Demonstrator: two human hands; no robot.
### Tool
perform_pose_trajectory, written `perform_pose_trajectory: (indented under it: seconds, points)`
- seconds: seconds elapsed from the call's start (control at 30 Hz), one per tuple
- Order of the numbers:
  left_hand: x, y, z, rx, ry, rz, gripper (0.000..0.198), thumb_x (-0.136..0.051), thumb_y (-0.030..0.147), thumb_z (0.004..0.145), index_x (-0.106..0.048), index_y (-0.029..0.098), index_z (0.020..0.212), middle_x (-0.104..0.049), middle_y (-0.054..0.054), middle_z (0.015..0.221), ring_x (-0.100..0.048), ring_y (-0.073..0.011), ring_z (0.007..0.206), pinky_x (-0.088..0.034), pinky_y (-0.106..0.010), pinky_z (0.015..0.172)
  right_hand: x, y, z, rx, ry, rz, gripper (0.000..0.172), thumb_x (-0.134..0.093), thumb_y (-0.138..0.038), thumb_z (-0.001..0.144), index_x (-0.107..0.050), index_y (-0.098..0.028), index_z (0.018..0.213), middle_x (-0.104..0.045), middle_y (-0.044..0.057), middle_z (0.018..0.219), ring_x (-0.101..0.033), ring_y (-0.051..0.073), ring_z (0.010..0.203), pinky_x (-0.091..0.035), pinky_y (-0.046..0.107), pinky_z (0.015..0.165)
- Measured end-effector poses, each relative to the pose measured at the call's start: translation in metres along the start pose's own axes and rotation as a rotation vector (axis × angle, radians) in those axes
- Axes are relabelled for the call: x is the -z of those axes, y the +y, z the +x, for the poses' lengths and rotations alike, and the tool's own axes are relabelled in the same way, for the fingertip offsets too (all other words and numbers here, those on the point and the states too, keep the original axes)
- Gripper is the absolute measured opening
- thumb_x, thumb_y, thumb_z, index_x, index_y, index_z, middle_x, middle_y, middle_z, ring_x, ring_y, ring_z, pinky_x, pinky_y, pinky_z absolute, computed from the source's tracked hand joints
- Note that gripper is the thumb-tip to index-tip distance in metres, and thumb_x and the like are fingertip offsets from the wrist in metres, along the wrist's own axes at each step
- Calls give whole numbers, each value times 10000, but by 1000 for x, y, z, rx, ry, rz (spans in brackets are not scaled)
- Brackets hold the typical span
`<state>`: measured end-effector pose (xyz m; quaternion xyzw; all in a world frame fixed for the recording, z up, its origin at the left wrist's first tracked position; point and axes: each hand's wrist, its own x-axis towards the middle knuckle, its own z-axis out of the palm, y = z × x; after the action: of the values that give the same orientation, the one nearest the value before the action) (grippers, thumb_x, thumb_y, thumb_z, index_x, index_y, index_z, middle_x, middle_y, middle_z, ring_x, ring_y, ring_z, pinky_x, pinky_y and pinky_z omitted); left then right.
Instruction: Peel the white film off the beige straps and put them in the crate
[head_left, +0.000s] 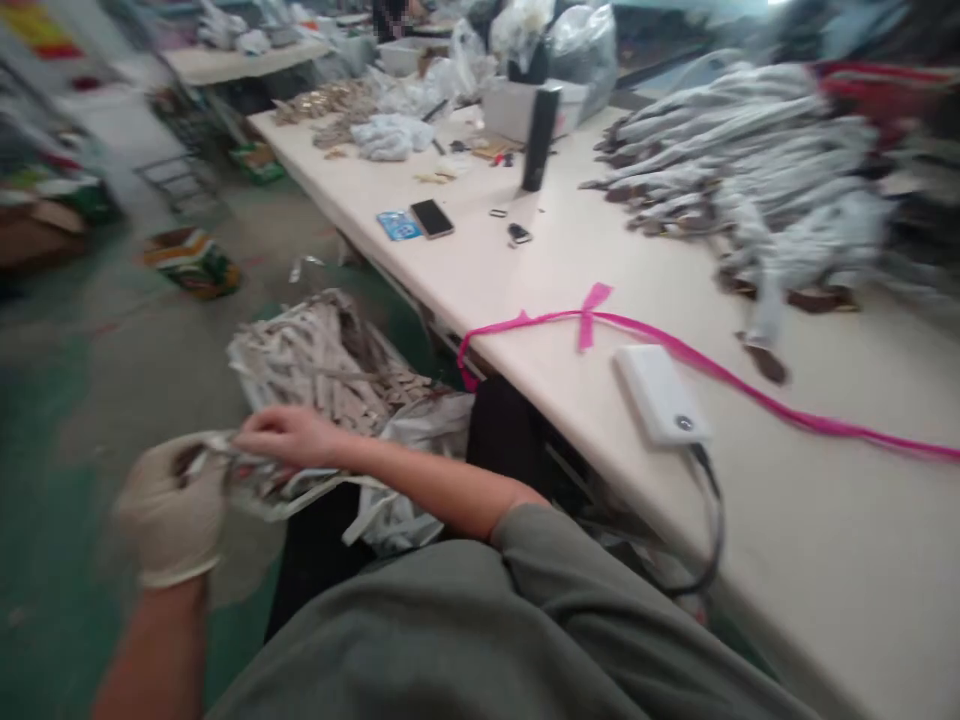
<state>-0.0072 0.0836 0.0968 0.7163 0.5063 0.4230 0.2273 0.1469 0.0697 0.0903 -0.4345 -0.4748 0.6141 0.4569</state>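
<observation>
My left hand, in a white glove, is closed around one end of a bundle of pale grey strips held low beside the table. My right hand, bare, pinches the same bundle from above, its arm reaching across my body. Just behind the hands stands a clear plastic bag filled with several more beige and grey strips. The picture is blurred by motion, so the exact shape of the held pieces is unclear.
A long cream table runs along the right with a pink ribbon, a white power bank with a cable, a phone, a black bottle and a large heap of grey strips. Boxes lie on the green floor at left.
</observation>
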Motion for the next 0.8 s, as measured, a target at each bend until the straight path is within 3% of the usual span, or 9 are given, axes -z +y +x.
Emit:
perform_pose_trajectory:
  seconds: [0.03,0.1,0.27,0.43,0.6,0.7,0.8]
  points:
    - [5,4,-4,-7,94,39,113,-721,312,706,-657,268,788,-625,69,745,-567,-170,725,-457,-281,687,-1,-3,-8,39,95,41,211,-617,-405,890,-610,-201,837,-594,-133,587,-521,30,495,-388,132,427]
    - [1,8,-5,-4,90,-33,90,-681,273,739,-672,220,811,-670,20,786,-601,-157,718,-470,-275,699,1,-1,-13,46,131,36,193,-627,-310,848,-627,-185,995,-545,-127,546,-445,21,428,-328,139,399]
    - [-23,-18,6,64,126,-202,116,-684,242,733,-630,181,815,-652,25,695,-595,-103,601,-457,-196,589,5,22,7,50,-38,55,293,-621,-351,728,-573,-181,962,-668,-64,635,-353,36,339,-267,177,314]
    - [-23,-25,-4,105,100,-311,163,-727,308,751,-657,179,821,-672,27,700,-596,-91,592,-450,-179,571,3,27,5,67,-28,32,378,-657,-484,737,-571,-189,956,-673,-24,658,-376,57,358,-275,191,326]
    - [-22,-27,-5,79,4,-312,187,-731,357,805,-774,195,889,-750,-22,853,-668,-133,764,-510,-218,727,14,28,6,131,63,-103,401,-603,-597,812,-594,-197,816,-609,-11,627,-471,94,449,-311,206,389]
    - [-23,-30,-7,187,-64,-440,312,-720,441,824,-791,186,988,-764,-54,936,-679,-152,775,-529,-239,705,25,25,7,219,139,-283,391,-548,-557,870,-598,-190,744,-599,1,609,-451,95,462,-333,215,429]
    - [-23,-34,-11,404,-62,-668,465,-717,535,812,-759,147,1066,-709,-30,719,-570,-104,525,-449,-209,491,38,19,6,262,211,-411,384,-519,-507,892,-600,-184,702,-624,14,614,-441,90,460,-330,213,436]
